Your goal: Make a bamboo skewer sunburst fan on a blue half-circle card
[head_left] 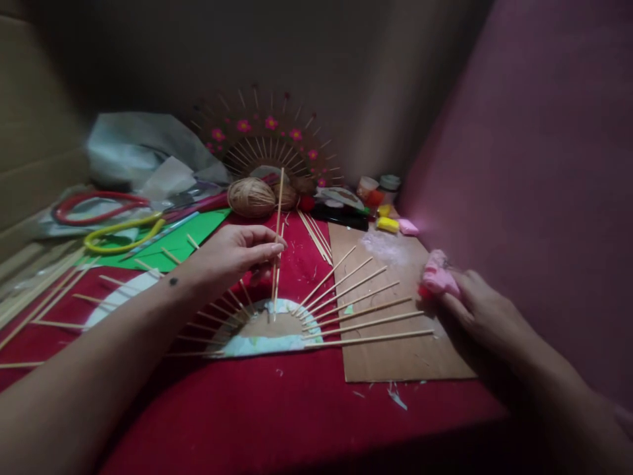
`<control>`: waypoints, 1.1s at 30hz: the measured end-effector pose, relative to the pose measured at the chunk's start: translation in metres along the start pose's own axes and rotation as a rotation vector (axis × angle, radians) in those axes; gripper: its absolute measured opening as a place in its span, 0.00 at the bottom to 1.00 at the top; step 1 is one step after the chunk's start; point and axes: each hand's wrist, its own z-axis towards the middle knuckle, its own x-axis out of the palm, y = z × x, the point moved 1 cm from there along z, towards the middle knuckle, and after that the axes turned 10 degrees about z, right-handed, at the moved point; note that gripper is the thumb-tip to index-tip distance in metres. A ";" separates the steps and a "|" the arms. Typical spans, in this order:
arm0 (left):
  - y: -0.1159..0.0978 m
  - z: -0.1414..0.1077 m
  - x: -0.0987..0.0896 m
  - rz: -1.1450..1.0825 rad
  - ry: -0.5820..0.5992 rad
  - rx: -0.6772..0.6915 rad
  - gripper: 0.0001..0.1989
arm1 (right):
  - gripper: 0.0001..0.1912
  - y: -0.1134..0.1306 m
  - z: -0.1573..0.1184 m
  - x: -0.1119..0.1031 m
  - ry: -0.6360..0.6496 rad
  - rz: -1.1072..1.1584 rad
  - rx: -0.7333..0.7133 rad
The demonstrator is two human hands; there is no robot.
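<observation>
At the left of the frame, a yellow loop (123, 247) lies by a green sheet (205, 232). Near the centre, my left hand (250, 254) pinches a thin stick (281, 198) between thumb and fingers, roughly upright, above the half-round base (267, 344) with its fanned sticks (368, 323). Right of that lies a cardboard sheet (386, 365); at the frame's right, my right hand (477, 303) has its fingers closed round a pink bundle (438, 276).

One left hand (254, 252), one right hand (477, 307) – one flowered fan (257, 130), one green sheet (175, 244), one cardboard sheet (386, 359)
</observation>
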 end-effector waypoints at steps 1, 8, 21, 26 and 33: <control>0.000 0.000 0.000 -0.002 0.003 -0.003 0.07 | 0.26 -0.004 0.000 0.005 0.027 0.014 0.001; 0.003 0.000 0.001 0.001 0.047 -0.002 0.08 | 0.31 -0.016 0.005 0.012 0.124 -0.010 -0.039; -0.006 -0.010 0.016 -0.118 0.136 -0.017 0.04 | 0.11 0.150 0.006 -0.020 -0.057 0.401 -0.834; 0.001 -0.010 0.017 -0.248 0.180 0.016 0.07 | 0.14 0.194 0.030 0.003 -0.155 0.433 -0.936; 0.009 -0.009 0.023 -0.365 0.320 -0.032 0.07 | 0.14 0.202 0.030 0.019 -0.252 0.427 -1.295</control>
